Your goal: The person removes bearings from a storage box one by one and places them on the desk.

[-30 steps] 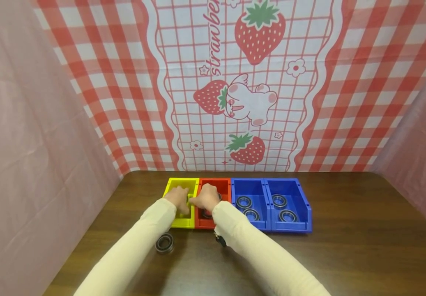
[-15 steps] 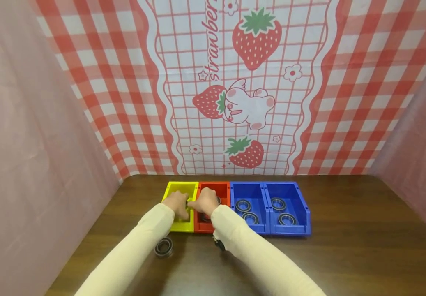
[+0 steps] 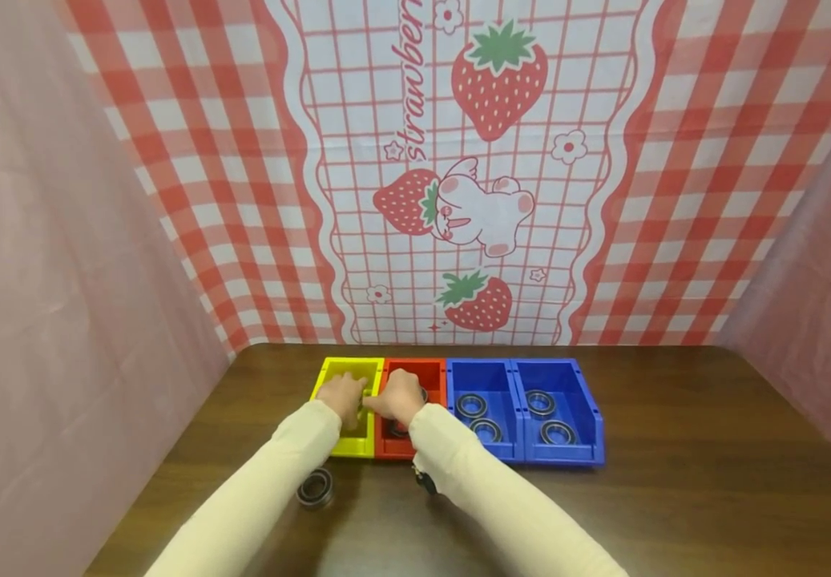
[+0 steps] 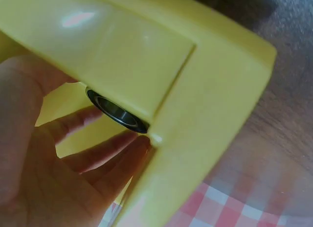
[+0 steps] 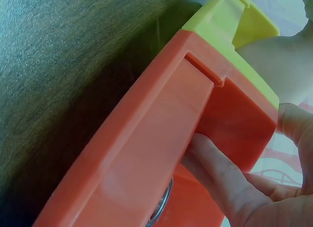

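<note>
Person's left hand [image 3: 343,394] down in yellow plastic open-front bin [image 3: 353,449], leftmost in row. Silver-and-black metal ring bearing [image 4: 117,112] inside that bin, right at left fingertips; partly hidden by bin wall. Fingers straight, spread around it; can't tell if pinched. Round, so no long axis; face slanted to left wrist view. Right hand [image 3: 399,394] farther, fingers extended into red plastic bin [image 3: 395,450], thumb over divider, no bearing seen in them.
</note>
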Motion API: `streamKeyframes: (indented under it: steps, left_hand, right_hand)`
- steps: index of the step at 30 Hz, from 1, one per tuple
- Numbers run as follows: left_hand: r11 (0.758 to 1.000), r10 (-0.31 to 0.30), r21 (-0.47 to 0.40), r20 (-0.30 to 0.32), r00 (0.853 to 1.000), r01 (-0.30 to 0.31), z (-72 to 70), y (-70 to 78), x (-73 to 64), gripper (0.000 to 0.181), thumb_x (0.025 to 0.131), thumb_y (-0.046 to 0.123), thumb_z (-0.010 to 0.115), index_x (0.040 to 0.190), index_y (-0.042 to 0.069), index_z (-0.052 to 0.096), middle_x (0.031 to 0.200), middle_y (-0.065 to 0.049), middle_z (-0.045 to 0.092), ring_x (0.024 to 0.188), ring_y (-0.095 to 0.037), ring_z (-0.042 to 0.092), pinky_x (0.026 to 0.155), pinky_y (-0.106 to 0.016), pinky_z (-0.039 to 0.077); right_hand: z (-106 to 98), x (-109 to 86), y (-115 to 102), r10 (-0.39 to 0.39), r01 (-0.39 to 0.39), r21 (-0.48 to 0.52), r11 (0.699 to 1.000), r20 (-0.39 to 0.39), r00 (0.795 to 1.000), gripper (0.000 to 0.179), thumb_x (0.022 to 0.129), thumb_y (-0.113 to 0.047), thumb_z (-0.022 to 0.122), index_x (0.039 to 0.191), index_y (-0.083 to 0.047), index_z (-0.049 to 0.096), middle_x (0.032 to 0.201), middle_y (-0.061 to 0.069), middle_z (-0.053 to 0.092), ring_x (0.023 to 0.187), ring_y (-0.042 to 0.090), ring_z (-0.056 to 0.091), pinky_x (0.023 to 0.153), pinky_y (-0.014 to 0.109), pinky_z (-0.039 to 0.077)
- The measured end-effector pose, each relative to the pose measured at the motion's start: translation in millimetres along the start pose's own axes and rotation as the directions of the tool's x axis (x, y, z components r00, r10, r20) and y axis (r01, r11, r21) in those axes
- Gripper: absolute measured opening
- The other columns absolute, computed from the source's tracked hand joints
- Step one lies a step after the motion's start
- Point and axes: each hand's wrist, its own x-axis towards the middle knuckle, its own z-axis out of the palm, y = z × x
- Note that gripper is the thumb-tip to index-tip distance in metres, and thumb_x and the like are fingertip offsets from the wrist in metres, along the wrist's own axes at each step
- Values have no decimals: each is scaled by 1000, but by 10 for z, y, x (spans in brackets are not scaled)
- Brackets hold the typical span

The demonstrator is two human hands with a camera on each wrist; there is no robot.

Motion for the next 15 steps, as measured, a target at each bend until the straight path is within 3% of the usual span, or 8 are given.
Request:
streamKeyframes:
  steps: [3,9,15]
  left_hand:
    - [1000,8,8,-1,1000,-8,2,-18,18,49,69,15,80,112,7,59,106,-22,62,94,-38,63,78,-47,55]
    - [998,25,-57,-8,1000,-25,-13,-33,3,38,69,7,76,103,6,60,100,-22,63,90,-38,63,78,-47,54]
    - [993,22,-115,-10,1000,-23,26,-12,-10,50,74,9,71,121,4,58,112,-27,59,102,-43,59,87,-52,52]
  right_hand:
    - [-4,1,-18,-1,1,-2,1000,3,1000,34,77,-31,77,76,-4,58,64,4,51,55,16,51,52,25,43]
    - [-7,5,-26,-3,3,-16,1000,2,1000,33,76,-31,77,74,-5,57,63,3,49,56,16,50,52,24,42]
    - [-11,1,-13,0,0,-24,1000,-1,1000,33,76,-32,77,76,-4,59,66,5,52,58,17,52,53,25,44]
